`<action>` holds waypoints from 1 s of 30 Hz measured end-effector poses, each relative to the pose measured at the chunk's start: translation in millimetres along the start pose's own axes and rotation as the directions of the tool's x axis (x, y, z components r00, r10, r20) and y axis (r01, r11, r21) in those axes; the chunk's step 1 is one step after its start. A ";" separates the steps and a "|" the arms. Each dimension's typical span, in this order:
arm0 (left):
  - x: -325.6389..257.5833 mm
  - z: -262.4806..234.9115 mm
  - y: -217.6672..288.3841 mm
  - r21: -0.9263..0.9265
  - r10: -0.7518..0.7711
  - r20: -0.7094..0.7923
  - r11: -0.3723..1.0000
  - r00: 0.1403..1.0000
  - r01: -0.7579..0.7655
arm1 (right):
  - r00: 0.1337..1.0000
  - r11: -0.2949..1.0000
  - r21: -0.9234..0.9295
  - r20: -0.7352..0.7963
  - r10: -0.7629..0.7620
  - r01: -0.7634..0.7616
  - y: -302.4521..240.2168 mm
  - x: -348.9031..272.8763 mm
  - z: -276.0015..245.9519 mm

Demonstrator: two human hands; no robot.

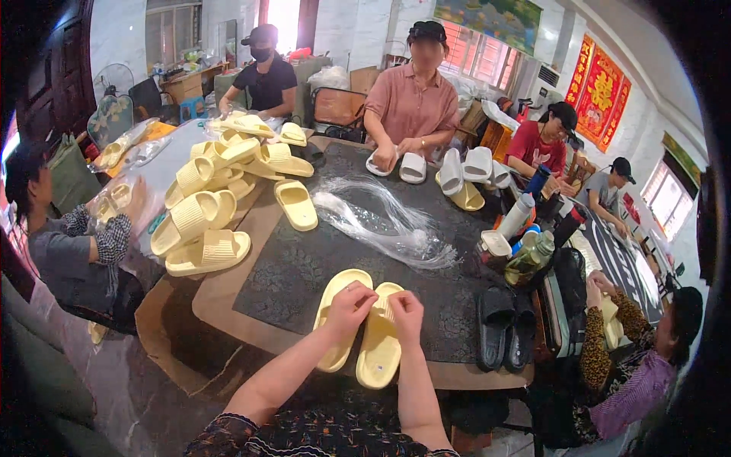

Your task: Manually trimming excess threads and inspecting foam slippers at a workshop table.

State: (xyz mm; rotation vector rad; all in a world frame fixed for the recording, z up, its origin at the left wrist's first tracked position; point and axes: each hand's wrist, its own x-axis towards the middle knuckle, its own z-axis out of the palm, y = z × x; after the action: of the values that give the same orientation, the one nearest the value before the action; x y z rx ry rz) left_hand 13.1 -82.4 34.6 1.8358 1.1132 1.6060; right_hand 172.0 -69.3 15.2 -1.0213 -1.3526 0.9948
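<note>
- Two yellow slippers (pixel 378 359) lie side by side, nearer the wearer than the clear strands (pixel 415 242), heels at or past the table (pixel 476 378) edge.
- Left hand (pixel 352 306) and right hand (pixel 406 312) meet the slippers' upper parts, fingertips together; whether they pinch a strand, I cannot tell.
- One hard tug could tip a slipper off.
- Loose strands could tangle if pulled carelessly.
- Left of the strands, a yellow heap (pixel 190 217) could slide if knocked.
</note>
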 end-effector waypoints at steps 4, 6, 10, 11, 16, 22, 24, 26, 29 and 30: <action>0.9 4.2 -1.0 -0.016 -0.016 0.011 1.000 1.000 0.016 | 0.987 0.949 0.315 -0.139 0.079 -0.032 18.6 3.9 -10.0; -0.5 2.3 -4.0 0.010 -0.026 0.030 1.000 0.999 0.025 | 1.000 0.997 0.074 0.006 -0.012 0.011 12.4 1.1 -2.3; -0.2 2.3 -4.2 -0.020 -0.027 0.010 0.999 1.000 0.027 | 0.998 0.988 0.151 -0.051 0.027 -0.019 2.0 0.2 4.4; -0.4 3.2 -2.3 -0.030 -0.030 0.006 0.999 1.000 0.030 | 0.991 0.967 0.253 -0.133 -0.003 0.037 2.7 1.1 1.4; -1.0 2.0 -5.4 0.024 -0.005 0.015 1.000 1.000 0.005 | 0.992 0.987 0.150 -0.117 -0.042 0.059 2.5 1.9 4.5; -0.7 1.8 2.0 -0.032 -0.052 0.008 0.998 0.999 0.052 | 0.987 0.939 0.344 -0.157 0.046 0.011 14.7 3.1 -3.2; 0.0 1.0 2.5 0.005 -0.040 0.025 0.999 0.999 0.039 | 0.984 0.956 0.290 -0.154 0.087 -0.039 15.6 3.4 -6.5; -3.0 2.3 3.2 -0.012 -0.062 0.046 0.998 0.997 0.062 | 0.999 0.990 0.140 -0.035 0.001 0.004 15.5 0.6 -2.7; -0.4 -3.4 -3.0 -0.003 -0.052 0.027 0.999 0.998 0.052 | 1.000 0.995 0.095 -0.012 -0.002 0.003 -0.8 1.7 6.6; -0.2 -0.7 -2.5 -0.007 -0.055 0.030 0.998 0.998 0.055 | 0.997 0.986 0.165 -0.068 0.042 -0.030 2.6 0.5 3.4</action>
State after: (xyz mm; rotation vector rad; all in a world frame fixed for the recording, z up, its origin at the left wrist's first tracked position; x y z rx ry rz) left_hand 11.7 -81.3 32.6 1.8025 1.1325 1.5454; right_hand 168.7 -68.2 12.7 -0.9507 -1.1778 1.0686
